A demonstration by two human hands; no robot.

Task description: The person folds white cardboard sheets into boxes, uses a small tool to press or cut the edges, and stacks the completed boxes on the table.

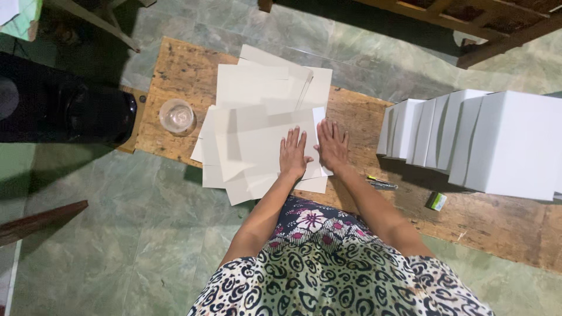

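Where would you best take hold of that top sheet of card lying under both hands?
Probably at the right edge of the top sheet, where a narrow strip shows beside the right hand. It lies flat on the pile of card, so nothing stands up to pinch; the left hand presses its middle. Come in from the right and lift the edge.

We see the surface [175, 70] running from the upper left of the frame to the lower right, lying on the floor [146, 234]. A stack of sheets [257, 117] lies on it at centre, with both hands flat on the sheets, left hand [293, 155] beside right hand [332, 145]. A glass [177, 116] stands left of the sheets. A row of boxes [468, 137] stands at the right. Below the boxes lie a pen [381, 184] and a small packet [435, 201].
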